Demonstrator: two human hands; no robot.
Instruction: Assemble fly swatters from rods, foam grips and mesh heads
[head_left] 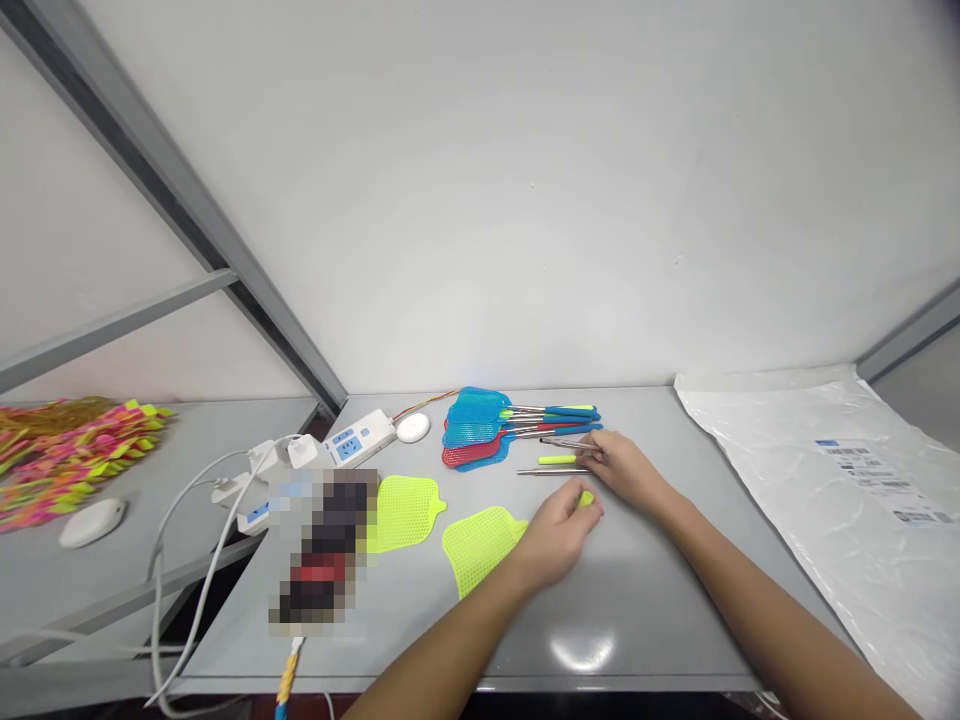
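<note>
My left hand [556,535] is closed around a yellow-green handle piece [586,498], whose end shows past the fingers. Farther back, my right hand [624,468] pinches a thin metal rod [566,444] that points left. Just under that rod lie a yellow-green handle [556,460] and another metal rod [544,472], their right ends near my right fingers. A yellow-green mesh fly swatter head [480,548] lies flat, partly behind my left wrist. A second yellow-green swatter head [405,512] rests to its left.
Several blue and red fly swatters [480,430] are stacked near the wall. A power strip [364,438], a round white device [413,428] and a pixelated object [326,545] with a cable occupy the left. A white plastic package [810,470] covers the right side.
</note>
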